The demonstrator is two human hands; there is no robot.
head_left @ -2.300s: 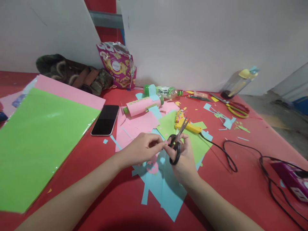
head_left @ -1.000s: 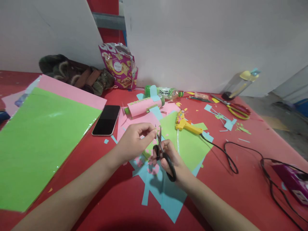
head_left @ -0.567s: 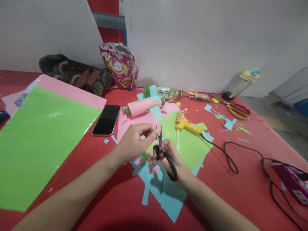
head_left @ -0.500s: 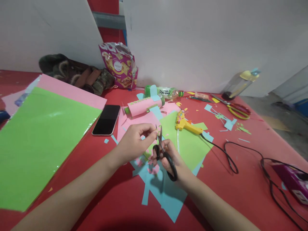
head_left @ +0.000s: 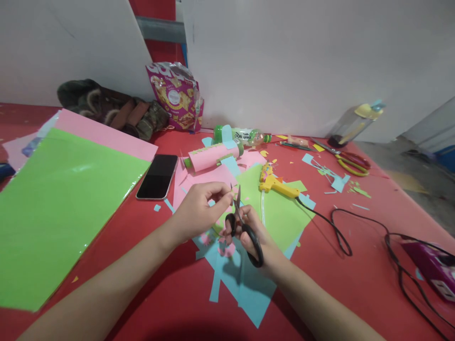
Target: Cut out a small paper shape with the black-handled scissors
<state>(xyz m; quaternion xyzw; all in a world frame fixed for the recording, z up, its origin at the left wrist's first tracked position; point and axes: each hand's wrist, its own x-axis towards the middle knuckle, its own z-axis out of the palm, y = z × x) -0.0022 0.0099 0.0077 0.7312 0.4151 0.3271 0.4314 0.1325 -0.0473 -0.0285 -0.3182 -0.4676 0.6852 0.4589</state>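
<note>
My right hand has its fingers through the black handles of a pair of scissors. The blades point away from me and stand a little apart, close to the fingertips of my left hand. Thumb and forefinger of that left hand are pinched together; whatever they hold is too small to make out. Beneath both hands lie light blue paper, a green sheet and small pink paper cutouts. A pink paper-wrapped roll with green ends rests beyond my left hand.
A yellow glue gun lies right of my hands, its black cord trailing right. Left are a phone and green sheets. Farther back are a green bottle, a snack bag and larger scissors.
The scissors have shifted very slightly to the right, and their blades look a touch wider apart. My left hand keeps its pinch in the same place.
</note>
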